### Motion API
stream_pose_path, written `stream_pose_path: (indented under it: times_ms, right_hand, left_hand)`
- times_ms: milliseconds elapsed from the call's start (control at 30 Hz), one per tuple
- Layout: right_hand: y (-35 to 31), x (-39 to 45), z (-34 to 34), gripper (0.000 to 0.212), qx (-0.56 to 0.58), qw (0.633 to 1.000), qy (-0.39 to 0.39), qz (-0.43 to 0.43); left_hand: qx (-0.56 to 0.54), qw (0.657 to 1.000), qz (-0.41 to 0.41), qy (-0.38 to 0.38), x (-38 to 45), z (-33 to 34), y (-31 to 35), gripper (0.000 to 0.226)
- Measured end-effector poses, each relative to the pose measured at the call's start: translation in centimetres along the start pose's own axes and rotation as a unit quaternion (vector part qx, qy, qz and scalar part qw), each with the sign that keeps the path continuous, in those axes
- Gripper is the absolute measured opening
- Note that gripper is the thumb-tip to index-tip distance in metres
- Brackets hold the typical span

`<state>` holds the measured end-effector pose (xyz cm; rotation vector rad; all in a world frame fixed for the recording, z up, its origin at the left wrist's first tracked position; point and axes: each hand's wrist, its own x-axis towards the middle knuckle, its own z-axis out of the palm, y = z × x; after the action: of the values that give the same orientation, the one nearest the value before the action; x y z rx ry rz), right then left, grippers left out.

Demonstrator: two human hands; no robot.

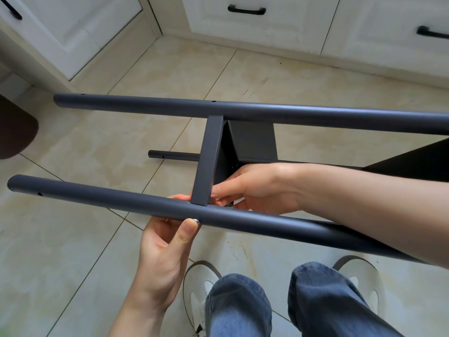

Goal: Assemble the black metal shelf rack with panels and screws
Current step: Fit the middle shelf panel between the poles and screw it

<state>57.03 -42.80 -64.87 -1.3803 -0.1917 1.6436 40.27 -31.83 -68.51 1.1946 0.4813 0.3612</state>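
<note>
Both hands (170,242) grip matte round tube (109,199), flat panel (209,161).

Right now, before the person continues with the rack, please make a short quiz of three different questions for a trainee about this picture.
1. True or false: the left hand holds the near tube from below, its thumb beside a silver screw head.
2. Where does the right hand work?
A. at the far tube
B. at the joint of the shelf panel and the near tube
C. at a drawer handle
3. Fill in: a third tube lies lower, close to the tiled ____.

Key: 1 true; 2 B; 3 floor.
</note>
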Motion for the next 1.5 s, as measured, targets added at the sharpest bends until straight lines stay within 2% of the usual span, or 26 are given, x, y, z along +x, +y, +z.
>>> stream_pose_path:
  times_ms: [333, 667, 867, 1100, 1200, 1267, 1500]
  right_hand:
    - [0.06, 0.08, -0.03, 0.014, 0.006, 1.0, -0.003, -0.005]
    - [0.06, 0.12, -0.2, 0.016, 0.004, 1.0, -0.012, 0.019]
    - [-0.01, 0.17, -0.34, 0.019, -0.004, 0.999, -0.02, 0.033]
    - [-0.03, 0.48, 0.12, 0.028, -0.032, 0.999, 0.014, 0.006]
    - [0.03, 0.55, 0.5, 0.022, -0.028, 0.999, 0.017, -0.008]
    - [0.06, 0.53, 0.52, 0.025, -0.035, 0.999, 0.023, -0.02]
    - [-0.32, -0.14, -0.36, 0.018, -0.045, 0.999, 0.012, 0.008]
  left_hand:
    - [0.016, 1.0, -0.006, 0.0, 0.03, -0.16, -0.04, 0.048]
    - [-0.001, 1.0, -0.013, 0.015, 0.06, -0.34, -0.29, 0.062]
    - [0.008, 1.0, -0.011, 0.008, 0.06, -0.28, -0.28, 0.054]
    - [0.01, 1.0, -0.007, -0.001, 0.13, -0.23, -0.14, 0.05]
    - [0.004, 1.0, -0.009, 0.005, 0.09, -0.26, -0.21, 0.053]
    - [0.004, 1.0, -0.01, 0.01, 0.07, -0.32, -0.26, 0.054]
    - [0.022, 1.0, -0.003, -0.011, 0.19, -0.13, -0.11, 0.047]
